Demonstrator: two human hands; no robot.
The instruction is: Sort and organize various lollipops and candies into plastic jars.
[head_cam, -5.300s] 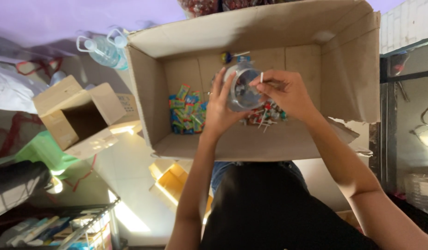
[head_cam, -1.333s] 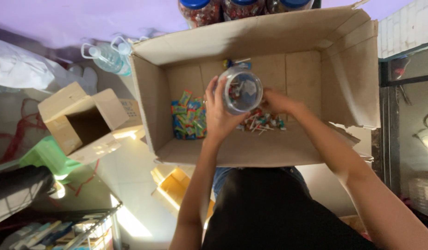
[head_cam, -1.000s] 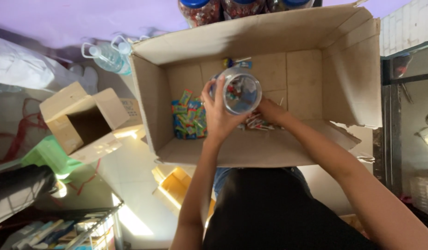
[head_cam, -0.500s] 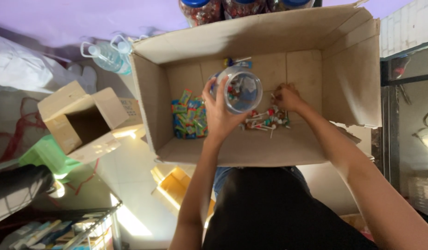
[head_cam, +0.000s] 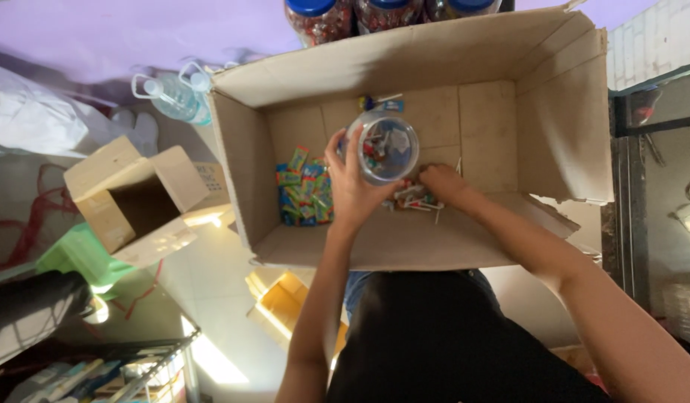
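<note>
My left hand (head_cam: 350, 186) grips a clear round plastic jar (head_cam: 387, 148) with wrapped sweets inside, held mouth-up over a large open cardboard box (head_cam: 509, 45). My right hand (head_cam: 440, 181) is down on the box floor, fingers closed over a small pile of stick sweets (head_cam: 416, 200) just right of the jar. Whether it has one pinched is hidden by the fingers. A stack of green and blue packets (head_cam: 303, 195) lies at the box's left side.
Blue-lidded jars of sweets (head_cam: 319, 16) stand behind the box. A smaller open carton (head_cam: 132, 200), a clear water bottle (head_cam: 173, 97) and a green plastic piece (head_cam: 76, 254) lie to the left. A yellow box (head_cam: 281, 302) sits below.
My right hand left the jar's mouth and dropped to the pile of stick sweets on the box floor. The left hand kept the jar in nearly the same place.
</note>
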